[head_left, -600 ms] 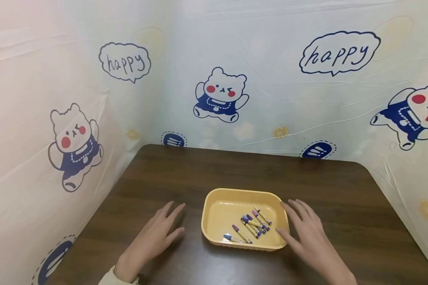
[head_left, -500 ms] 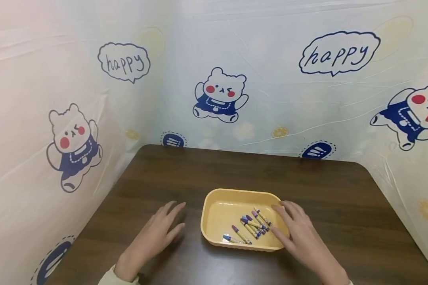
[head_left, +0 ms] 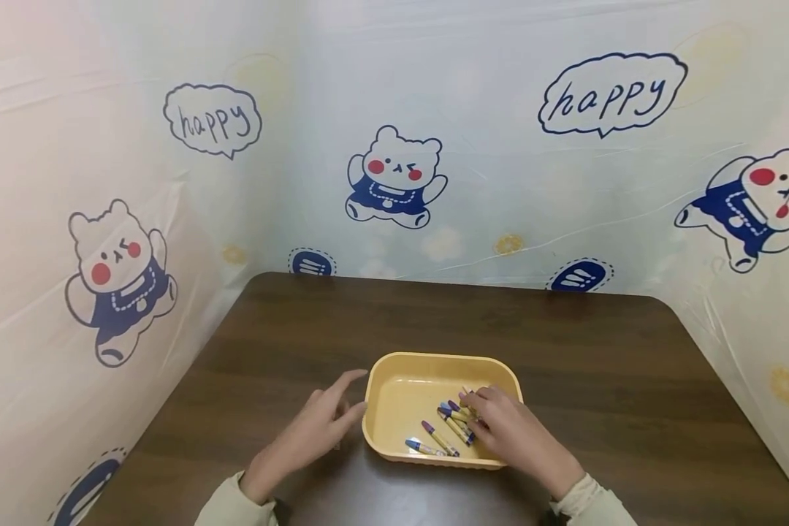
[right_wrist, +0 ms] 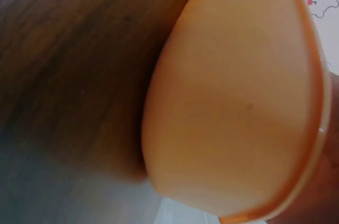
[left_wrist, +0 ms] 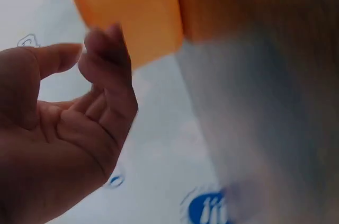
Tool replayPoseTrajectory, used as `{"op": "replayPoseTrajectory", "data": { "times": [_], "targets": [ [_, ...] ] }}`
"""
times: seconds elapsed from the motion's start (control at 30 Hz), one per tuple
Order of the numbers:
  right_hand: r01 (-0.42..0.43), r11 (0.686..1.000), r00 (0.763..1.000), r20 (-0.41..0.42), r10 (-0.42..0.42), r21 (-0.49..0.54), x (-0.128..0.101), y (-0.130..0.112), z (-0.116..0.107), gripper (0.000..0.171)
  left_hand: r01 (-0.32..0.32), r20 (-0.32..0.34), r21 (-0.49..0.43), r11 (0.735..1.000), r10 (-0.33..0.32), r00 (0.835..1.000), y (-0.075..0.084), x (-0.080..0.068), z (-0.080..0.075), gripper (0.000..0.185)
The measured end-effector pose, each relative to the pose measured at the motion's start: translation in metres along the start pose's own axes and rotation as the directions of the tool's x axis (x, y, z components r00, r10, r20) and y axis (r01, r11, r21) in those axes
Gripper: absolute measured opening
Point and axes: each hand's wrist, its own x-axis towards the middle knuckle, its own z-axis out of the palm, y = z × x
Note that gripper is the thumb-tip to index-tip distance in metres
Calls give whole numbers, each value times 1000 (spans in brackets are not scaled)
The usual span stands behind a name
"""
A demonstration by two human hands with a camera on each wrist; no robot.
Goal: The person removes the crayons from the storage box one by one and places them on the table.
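A yellow rectangular tray (head_left: 401, 398) stands on the table with several crayons in its right half. These have yellow wrappers and blue or purple tips; a purple crayon (head_left: 439, 438) and a blue crayon (head_left: 424, 447) lie nearest the front wall. My right hand (head_left: 509, 431) reaches over the tray's right rim, its thumb and fingertips apart at the crayon pile, hiding part of it. My left hand (head_left: 315, 424) is at the left rim, fingers relaxed and holding nothing. In the left wrist view its fingertips overlap the tray wall (left_wrist: 143, 17). The right wrist view shows the tray's outer wall (right_wrist: 228, 97).
The dark wooden table (head_left: 434, 314) extends behind and to both sides of the tray. A pale printed curtain (head_left: 486, 197) with bears and "happy" bubbles encloses its back and sides.
My right hand has moved left from the right rim into the tray, over the crayons. My left hand has moved right to the left rim. The view has shifted slightly.
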Motion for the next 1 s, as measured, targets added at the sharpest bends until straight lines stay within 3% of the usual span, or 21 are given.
{"op": "replayPoseTrajectory", "data": {
  "times": [0.1,0.17,0.3,0.53,0.63,0.8,1.0],
  "targets": [
    [-8,1000,999,35,8,-11,4,2,4,22,26,112,-160,987,-8,994,-2,5,3,52],
    [0,1000,999,44,1,-20,6,4,7,19,39,137,-222,974,-8,991,-3,8,4,53],
    [6,999,999,34,-5,-32,11,9,11,14,47,129,-309,950,-7,992,-4,15,6,50],
    [-5,1000,1000,17,6,-30,17,13,13,10,40,105,-367,929,-2,994,-11,22,6,46],
    [-12,1000,1000,-17,12,-11,14,13,11,12,60,144,-431,900,3,990,-17,23,5,52],
    [-63,998,989,-131,66,27,5,13,-1,15,109,222,-556,824,20,975,-29,24,4,57],
    [-174,982,941,-280,188,73,-16,16,-17,17,149,266,-613,776,26,964,-36,26,6,55]
  ]
}}
